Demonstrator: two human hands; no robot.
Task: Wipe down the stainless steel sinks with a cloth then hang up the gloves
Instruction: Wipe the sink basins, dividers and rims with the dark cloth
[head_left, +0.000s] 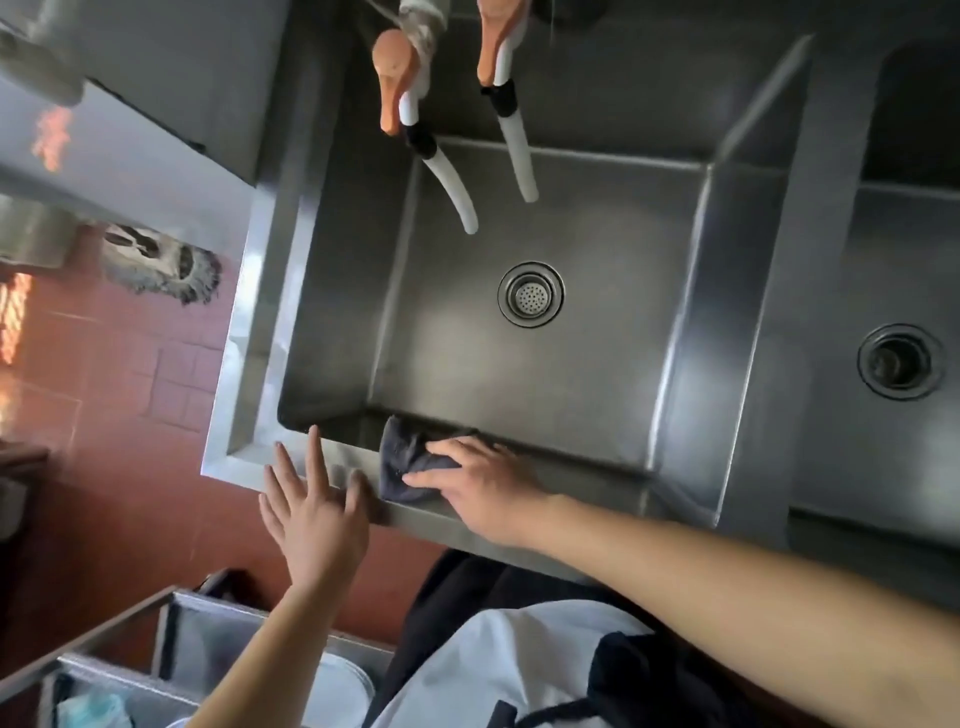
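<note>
The right hand (480, 480) presses a dark cloth (410, 465) onto the sink's near rim (571, 475) to wipe it; just left, the left hand (311, 512) hovers splayed, empty.

commercial kitchen; deep steel sinks (727, 234), red floor tiles (130, 364)

Bare forearms, white top, dark apron

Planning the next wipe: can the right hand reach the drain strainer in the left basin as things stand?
Probably yes. The right hand presses the cloth on the front rim; nothing lies between it and the drain strainer.
</note>
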